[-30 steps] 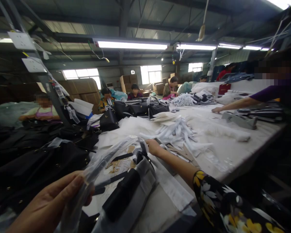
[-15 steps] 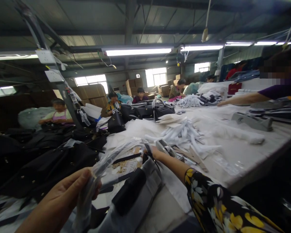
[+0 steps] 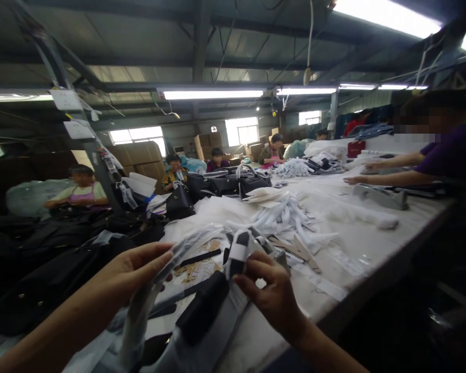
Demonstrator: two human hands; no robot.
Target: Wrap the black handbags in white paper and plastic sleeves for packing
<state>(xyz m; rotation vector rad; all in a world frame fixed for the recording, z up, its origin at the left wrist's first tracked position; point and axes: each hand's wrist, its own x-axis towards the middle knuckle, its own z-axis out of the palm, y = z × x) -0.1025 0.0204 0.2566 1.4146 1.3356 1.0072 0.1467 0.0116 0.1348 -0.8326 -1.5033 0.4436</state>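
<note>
A bag handle point(image 3: 190, 243) in clear plastic wrap arches up from a black bag with white wrapping point(image 3: 205, 305) just in front of me. My left hand point(image 3: 149, 264) is closed around the handle's near side. On the far side, my right hand point(image 3: 266, 282) pinches the handle's end, where a white band point(image 3: 238, 252) crosses black material. The bag's lower part runs out of the picture at the bottom. Behind the right fingers, a grey tape dispenser point(image 3: 264, 241) is partly hidden.
Black bags point(image 3: 42, 274) are heaped at the left. White padding strips point(image 3: 283, 212) and flat cardboard pieces point(image 3: 299, 251) lie beyond my hands. Another grey dispenser point(image 3: 380, 197) stands near the table's right edge. A co-worker in a purple sleeve point(image 3: 442, 150) reaches over the table.
My right hand has drawn back toward me and turned, now pinching the handle's end with its white band showing. My left hand has slid a little up the handle. The co-worker's second arm has appeared.
</note>
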